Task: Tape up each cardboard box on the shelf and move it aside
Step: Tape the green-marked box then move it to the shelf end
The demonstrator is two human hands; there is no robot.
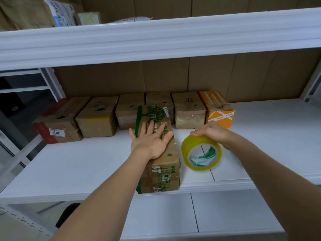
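A long cardboard box with green print (161,173) lies lengthwise on the white shelf (83,164), reaching to its front edge. My left hand (150,138) rests flat on the box's top, fingers spread. Just right of the box, my right hand (212,132) grips a roll of yellowish clear tape (201,152) by its upper rim, held on edge above the shelf. Behind stands a row of several small boxes against the back wall, from a red-taped box (55,124) on the left to an orange box (218,108) on the right.
A thick white upper shelf (156,39) overhangs the work area, with parcels on top. Brown cardboard sheets (225,75) line the back. A lower white shelf (208,214) lies beneath. Open shelf surface lies at left and right of the long box.
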